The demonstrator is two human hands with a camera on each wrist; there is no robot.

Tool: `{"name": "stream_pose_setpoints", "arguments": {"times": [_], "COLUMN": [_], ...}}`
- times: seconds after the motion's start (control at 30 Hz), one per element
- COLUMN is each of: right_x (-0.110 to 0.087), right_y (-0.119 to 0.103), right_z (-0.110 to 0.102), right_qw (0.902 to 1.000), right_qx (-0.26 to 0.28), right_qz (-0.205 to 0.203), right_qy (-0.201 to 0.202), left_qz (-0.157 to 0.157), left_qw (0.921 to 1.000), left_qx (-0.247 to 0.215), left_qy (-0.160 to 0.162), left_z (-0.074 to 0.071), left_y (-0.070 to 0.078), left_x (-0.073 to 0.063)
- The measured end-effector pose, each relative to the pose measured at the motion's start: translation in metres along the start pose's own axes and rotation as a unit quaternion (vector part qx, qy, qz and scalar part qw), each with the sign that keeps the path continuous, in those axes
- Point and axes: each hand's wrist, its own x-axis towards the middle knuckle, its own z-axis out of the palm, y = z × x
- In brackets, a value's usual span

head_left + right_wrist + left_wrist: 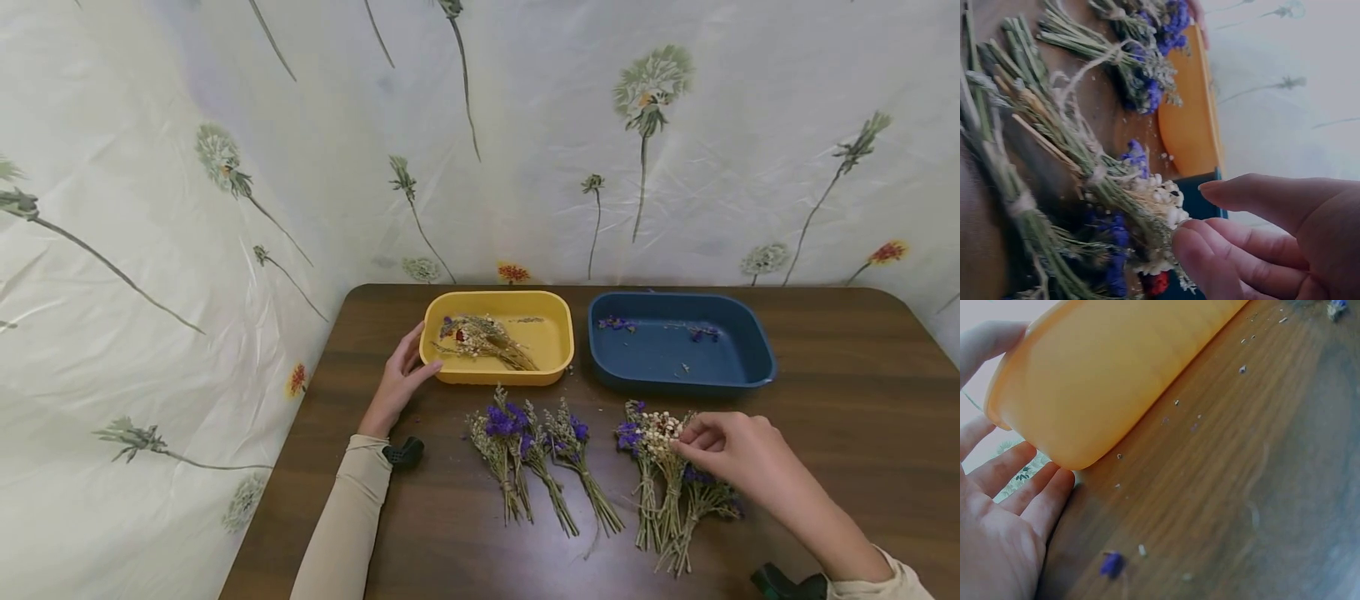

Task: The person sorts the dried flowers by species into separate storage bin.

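My left hand holds the left end of a yellow plastic tray, thumb at the rim and fingers along the outside wall. In that tray lies a dried flower bunch with pale and red blooms. At the right, my right hand hovers at the heads of a tied bunch of white dried flowers. Its thumb stands apart from the fingertips, which overlap the white blooms in the right wrist view. Purple dried flower bunches lie beside and partly beneath it.
A blue tray with a few purple scraps stands right of the yellow one. Several tied purple and green bunches lie in the middle of the brown table. Petal crumbs dot the wood. A flower-patterned curtain hangs behind.
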Motion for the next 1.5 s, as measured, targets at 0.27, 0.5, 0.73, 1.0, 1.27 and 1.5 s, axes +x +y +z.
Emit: {"name": "stream_pose_setpoints", "arguments": {"times": [0.27, 0.5, 0.73, 1.0, 1.27, 1.5], "right_x": [-0.017, -0.021, -0.018, -0.016, -0.018, -0.017], "right_y": [0.002, 0.001, 0.004, 0.009, 0.012, 0.018], "right_z": [0.019, 0.028, 0.035, 0.037, 0.033, 0.027], "right_qw": [0.9982, 0.9963, 0.9960, 0.9963, 0.9914, 0.9794], "right_qx": [-0.056, -0.049, -0.036, -0.010, 0.077, 0.153], "right_qz": [0.017, 0.068, 0.076, 0.073, 0.085, 0.070], "right_qy": [0.010, -0.019, -0.031, -0.044, -0.062, -0.112], "left_qz": [-0.004, -0.017, -0.020, -0.024, -0.003, 0.000], "left_qw": [1.0000, 0.9997, 0.9994, 0.9994, 1.0000, 1.0000], "left_qx": [-0.001, -0.014, -0.023, -0.021, -0.001, -0.001], "left_qy": [-0.002, -0.009, -0.013, -0.015, 0.007, 0.004], "left_z": [-0.001, 0.002, 0.004, 0.003, 0.000, 0.001], "left_y": [-0.003, 0.010, 0.029, 0.029, -0.001, 0.000], "left_x": [0.002, 0.000, -0.008, -0.008, 0.000, 0.000]}}
